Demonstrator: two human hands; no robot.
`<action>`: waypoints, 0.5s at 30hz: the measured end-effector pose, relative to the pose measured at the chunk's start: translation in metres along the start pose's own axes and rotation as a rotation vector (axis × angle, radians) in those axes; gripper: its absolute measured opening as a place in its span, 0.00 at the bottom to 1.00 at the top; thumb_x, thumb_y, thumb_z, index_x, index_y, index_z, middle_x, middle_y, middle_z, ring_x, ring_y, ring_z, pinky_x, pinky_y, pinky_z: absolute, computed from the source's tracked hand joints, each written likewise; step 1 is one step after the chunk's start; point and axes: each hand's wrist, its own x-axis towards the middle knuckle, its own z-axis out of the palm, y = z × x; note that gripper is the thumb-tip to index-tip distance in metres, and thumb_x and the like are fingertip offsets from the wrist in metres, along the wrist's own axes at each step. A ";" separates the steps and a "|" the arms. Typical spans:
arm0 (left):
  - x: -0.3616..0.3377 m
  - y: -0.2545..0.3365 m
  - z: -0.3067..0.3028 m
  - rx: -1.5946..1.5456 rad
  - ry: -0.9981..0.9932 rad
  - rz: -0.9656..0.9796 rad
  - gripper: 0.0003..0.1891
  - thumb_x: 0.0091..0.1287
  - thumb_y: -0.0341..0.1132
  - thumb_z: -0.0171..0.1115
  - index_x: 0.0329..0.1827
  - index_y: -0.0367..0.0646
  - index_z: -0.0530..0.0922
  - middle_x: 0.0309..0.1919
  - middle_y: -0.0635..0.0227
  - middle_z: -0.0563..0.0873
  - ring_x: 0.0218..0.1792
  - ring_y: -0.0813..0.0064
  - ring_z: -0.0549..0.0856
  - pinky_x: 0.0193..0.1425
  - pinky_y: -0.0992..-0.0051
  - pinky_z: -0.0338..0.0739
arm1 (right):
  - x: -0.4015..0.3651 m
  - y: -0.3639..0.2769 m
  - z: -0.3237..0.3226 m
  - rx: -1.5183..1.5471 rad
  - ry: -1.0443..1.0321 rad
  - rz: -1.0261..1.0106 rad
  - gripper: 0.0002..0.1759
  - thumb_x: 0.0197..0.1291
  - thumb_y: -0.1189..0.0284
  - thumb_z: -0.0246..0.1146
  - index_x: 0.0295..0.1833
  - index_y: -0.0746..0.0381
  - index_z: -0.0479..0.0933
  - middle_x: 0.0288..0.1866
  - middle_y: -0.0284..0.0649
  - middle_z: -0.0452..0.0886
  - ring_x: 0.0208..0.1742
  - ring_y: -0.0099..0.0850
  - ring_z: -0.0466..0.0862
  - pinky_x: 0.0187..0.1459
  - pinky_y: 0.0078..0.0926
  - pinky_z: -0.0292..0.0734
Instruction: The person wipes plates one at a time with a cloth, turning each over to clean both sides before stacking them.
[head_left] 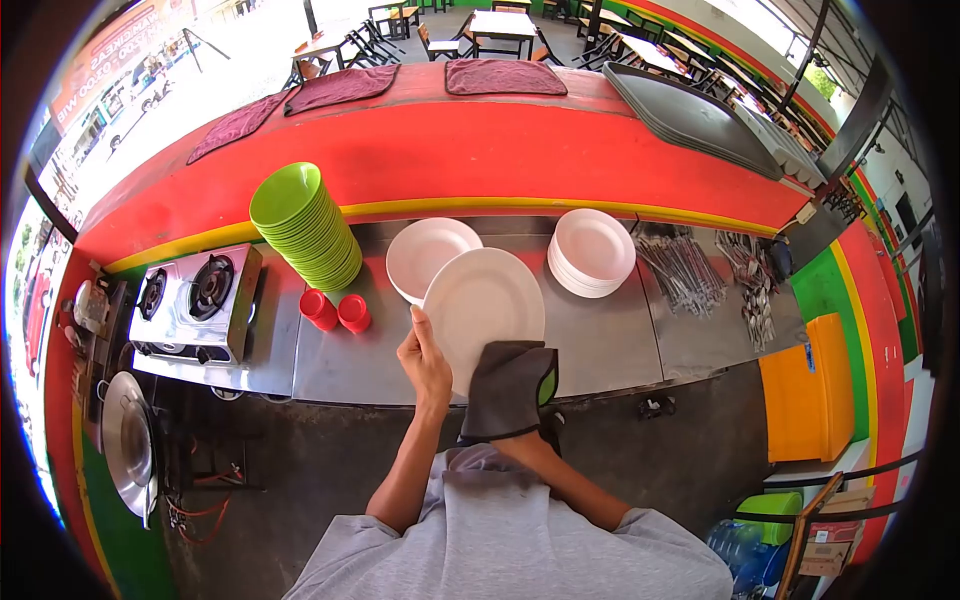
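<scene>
My left hand (pixel 428 362) grips the left edge of a white plate (pixel 487 305), thumb on its face, tilted up in front of me. Over my right hand (pixel 517 443) hangs a dark cloth (pixel 507 388) with a green patch, lying against the plate's lower right; the cloth hides my right fingers. Just behind the held plate, another white plate or shallow bowl (pixel 425 255) rests on the steel counter (pixel 600 345). To the right stands a stack of white plates (pixel 592 250).
Left on the counter are a tall stack of green bowls (pixel 310 230), two red containers (pixel 336 311) and a two-burner stove (pixel 197 302). Forks (pixel 683 270) and spoons (pixel 757 300) lie at right. Grey trays (pixel 695 115) and maroon cloths (pixel 505 77) sit on the red ledge (pixel 450 140).
</scene>
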 end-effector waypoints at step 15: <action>-0.009 -0.009 -0.001 -0.048 -0.028 -0.117 0.31 0.81 0.56 0.49 0.18 0.48 0.65 0.19 0.86 0.61 0.24 0.89 0.57 0.26 0.77 0.48 | 0.032 -0.041 -0.079 -0.302 -0.078 0.008 0.30 0.67 0.62 0.57 0.67 0.73 0.68 0.65 0.66 0.70 0.72 0.63 0.66 0.76 0.58 0.54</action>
